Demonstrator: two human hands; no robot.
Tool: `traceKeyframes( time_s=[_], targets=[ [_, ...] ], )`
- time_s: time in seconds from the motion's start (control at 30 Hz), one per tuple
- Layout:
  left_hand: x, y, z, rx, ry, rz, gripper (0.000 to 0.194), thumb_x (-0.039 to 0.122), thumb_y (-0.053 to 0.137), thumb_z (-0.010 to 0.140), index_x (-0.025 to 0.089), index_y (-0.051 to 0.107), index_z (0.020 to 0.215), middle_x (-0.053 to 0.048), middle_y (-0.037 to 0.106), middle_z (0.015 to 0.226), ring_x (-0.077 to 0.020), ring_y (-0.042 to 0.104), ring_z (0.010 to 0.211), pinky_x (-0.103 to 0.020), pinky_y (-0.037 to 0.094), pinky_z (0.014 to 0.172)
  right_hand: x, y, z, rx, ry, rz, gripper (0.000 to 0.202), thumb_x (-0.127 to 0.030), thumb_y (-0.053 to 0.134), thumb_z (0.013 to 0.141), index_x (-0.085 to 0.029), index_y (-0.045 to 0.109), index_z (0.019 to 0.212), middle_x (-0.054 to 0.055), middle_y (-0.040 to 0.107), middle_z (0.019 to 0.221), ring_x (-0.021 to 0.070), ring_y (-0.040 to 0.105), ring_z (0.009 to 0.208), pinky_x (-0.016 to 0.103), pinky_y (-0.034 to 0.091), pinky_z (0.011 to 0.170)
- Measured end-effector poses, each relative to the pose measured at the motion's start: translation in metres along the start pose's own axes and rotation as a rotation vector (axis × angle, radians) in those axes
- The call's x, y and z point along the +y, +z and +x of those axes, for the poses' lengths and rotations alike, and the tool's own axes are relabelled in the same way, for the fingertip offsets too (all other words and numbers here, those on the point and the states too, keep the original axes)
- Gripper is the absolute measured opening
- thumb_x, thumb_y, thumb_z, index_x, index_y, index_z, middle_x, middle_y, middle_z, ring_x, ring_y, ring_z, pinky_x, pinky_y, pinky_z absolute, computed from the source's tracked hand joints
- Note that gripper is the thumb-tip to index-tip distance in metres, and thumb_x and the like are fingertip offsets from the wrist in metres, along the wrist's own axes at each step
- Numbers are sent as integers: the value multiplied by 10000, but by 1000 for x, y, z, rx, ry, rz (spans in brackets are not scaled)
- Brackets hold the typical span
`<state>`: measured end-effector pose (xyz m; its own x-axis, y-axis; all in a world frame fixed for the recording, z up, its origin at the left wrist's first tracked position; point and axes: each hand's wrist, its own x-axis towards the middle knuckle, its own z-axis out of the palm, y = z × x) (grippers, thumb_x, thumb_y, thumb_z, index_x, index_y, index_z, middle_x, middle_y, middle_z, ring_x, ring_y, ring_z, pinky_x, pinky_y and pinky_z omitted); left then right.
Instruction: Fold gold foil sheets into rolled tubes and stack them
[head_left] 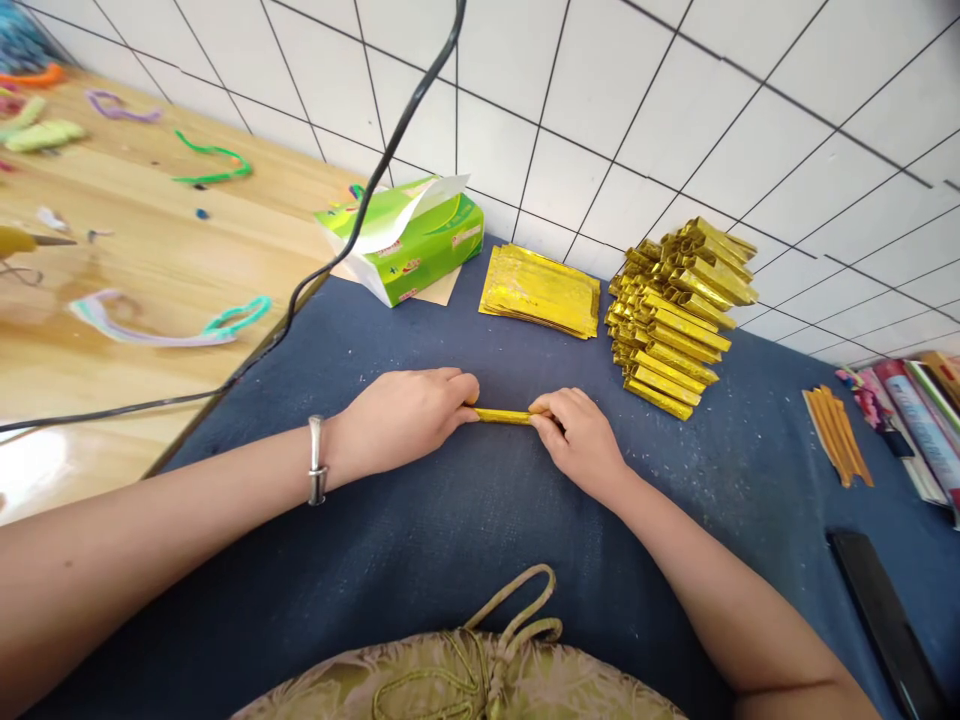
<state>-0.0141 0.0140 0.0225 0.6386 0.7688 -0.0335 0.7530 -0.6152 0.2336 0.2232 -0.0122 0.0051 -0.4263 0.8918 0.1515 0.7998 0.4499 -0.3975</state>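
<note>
Between my two hands lies a narrow folded strip of gold foil paper (504,416), low over the dark blue cloth. My left hand (412,415), with a silver bangle on its wrist, pinches the strip's left end. The right end is pinched by the fingers and thumb of my right hand (581,440). Just beyond the hands sits a flat stack of gold foil sheets (540,290). To its right rises a pile of folded gold foil paper pieces (679,315), shaped like the strip I hold.
A green tissue pack (427,240) stands against the tiled wall. A black cable (390,150) hangs across the left. Pipe-cleaner pieces (214,165) lie on the wooden table. Brown strips (838,435), books (919,420) and a black object (885,620) are at right.
</note>
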Motion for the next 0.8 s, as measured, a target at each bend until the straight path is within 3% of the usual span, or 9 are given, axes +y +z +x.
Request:
traceKeyframes(
  time_s=[0.13, 0.37, 0.6, 0.8],
  targets=[
    [-2, -2, 1, -7, 13, -37, 175, 361, 426, 893, 207, 510, 882, -12, 547, 882, -154, 557, 759, -257, 383, 615, 0, 1, -2, 12, 16, -36, 112, -244, 478, 883, -192, 572, 913, 49, 586, 858, 180, 499, 833, 323, 395, 774],
    [-6, 1, 4, 0, 76, -146, 115, 303, 479, 870, 196, 470, 829, -10, 510, 849, -151, 514, 792, -256, 406, 705, 8, 0, -2, 38, -113, 43, 106, -246, 492, 880, -183, 571, 914, 57, 591, 931, 185, 504, 909, 346, 388, 845],
    [-4, 5, 4, 34, 124, -66, 115, 253, 450, 881, 179, 447, 794, -28, 502, 806, -161, 501, 775, -271, 400, 716, 7, 2, -7, 41, -146, -34, 207, -289, 484, 890, -170, 576, 1033, 81, 601, 965, 199, 506, 918, 367, 394, 841],
    [-3, 6, 4, 69, 152, -30, 90, 244, 457, 881, 168, 485, 840, -43, 531, 836, -167, 502, 786, -283, 392, 733, 7, 2, -10, 56, -182, -83, 170, -279, 475, 895, -173, 601, 937, 65, 609, 894, 187, 504, 857, 355, 399, 799]
  ],
)
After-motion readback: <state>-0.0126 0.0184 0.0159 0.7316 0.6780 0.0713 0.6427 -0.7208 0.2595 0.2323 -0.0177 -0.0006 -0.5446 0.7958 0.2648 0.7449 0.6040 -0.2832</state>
